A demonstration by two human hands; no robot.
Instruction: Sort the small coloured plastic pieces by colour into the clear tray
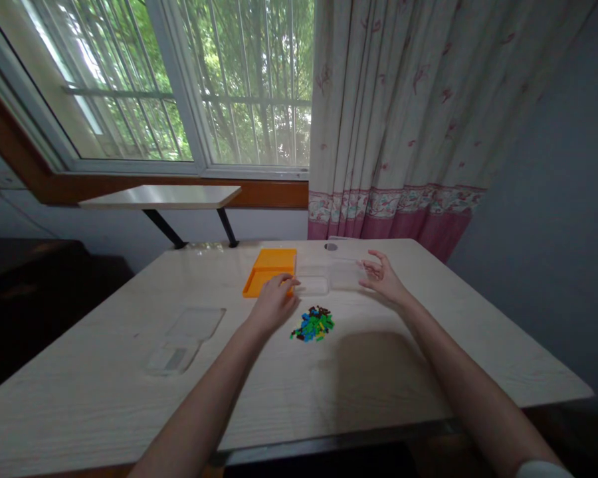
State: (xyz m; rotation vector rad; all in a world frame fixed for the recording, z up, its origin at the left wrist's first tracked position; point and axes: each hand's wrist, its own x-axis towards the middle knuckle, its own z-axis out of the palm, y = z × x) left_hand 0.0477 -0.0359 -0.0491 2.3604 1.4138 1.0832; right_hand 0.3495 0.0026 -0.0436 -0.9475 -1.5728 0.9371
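Observation:
My left hand [275,297] reaches over the pale wooden table [129,392], its fingers curled at the near edge of an orange tray [269,267] and the left end of a small clear box [313,285]. Whether it grips either one is hidden. My right hand [381,275] hovers open, fingers spread, just right of a larger clear box [346,271]. A small heap of coloured pieces [313,325], green, blue, yellow and dark, lies on the table between my forearms.
Two clear plastic lids or trays [184,338] lie at the left of the table. A round hole [331,247] sits near the far edge. Behind are a small shelf [164,196], a barred window and a floral curtain [403,133].

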